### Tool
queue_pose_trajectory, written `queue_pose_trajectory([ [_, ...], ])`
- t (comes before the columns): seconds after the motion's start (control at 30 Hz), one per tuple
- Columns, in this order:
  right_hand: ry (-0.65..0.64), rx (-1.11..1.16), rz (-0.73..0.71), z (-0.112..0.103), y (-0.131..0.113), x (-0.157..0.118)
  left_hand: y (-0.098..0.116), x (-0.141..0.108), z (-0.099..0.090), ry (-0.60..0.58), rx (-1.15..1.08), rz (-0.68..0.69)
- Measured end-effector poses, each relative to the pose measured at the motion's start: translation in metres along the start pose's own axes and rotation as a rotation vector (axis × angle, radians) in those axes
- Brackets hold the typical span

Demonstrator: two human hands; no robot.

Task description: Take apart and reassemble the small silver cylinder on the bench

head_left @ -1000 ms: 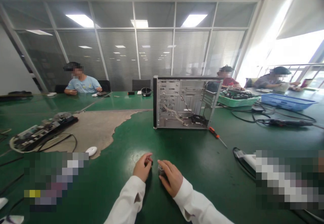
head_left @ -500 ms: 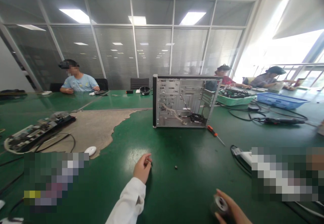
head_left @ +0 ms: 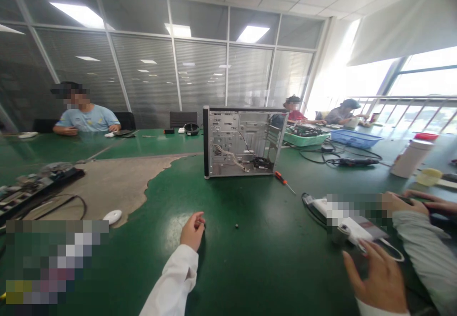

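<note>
My left hand, in a white sleeve, rests on the green table with its fingers curled together; whatever may be in them is hidden. To the right of it lies a small dark metal piece. My right hand is at the lower right with thumb and fingers apart, holding nothing. Just beyond its fingertips stands a small cylinder with a metallic top, beside a white power strip. Farther back, an open computer case stands upright, showing cables and a black fan.
An orange-handled screwdriver lies by the case. A co-worker's sleeve and hands are close on the right, near a white bottle. Green and blue baskets stand behind. A white mouse lies left.
My right hand has moved right and forward and let go of the cylinder, which now stands by the power strip. The view has turned right. My left hand keeps its curled pose.
</note>
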State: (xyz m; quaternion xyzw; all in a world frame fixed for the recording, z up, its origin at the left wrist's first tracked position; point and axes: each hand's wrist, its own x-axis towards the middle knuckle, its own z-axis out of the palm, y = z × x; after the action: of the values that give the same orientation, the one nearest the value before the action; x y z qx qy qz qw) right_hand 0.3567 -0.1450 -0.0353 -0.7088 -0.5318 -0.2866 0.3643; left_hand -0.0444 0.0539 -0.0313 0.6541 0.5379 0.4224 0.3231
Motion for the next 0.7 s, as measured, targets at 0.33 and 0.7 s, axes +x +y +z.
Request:
queue_pose_trajectory([
  [0.33,-0.586,0.252,-0.52,0.095,-0.203,0.033,0.001,-0.002,-0.002,-0.004,0.038,0.003],
  [0.7,-0.519,0.577,-0.63,0.077,-0.183,0.02,0.009,-0.002,-0.001,-0.055,0.097,0.002],
])
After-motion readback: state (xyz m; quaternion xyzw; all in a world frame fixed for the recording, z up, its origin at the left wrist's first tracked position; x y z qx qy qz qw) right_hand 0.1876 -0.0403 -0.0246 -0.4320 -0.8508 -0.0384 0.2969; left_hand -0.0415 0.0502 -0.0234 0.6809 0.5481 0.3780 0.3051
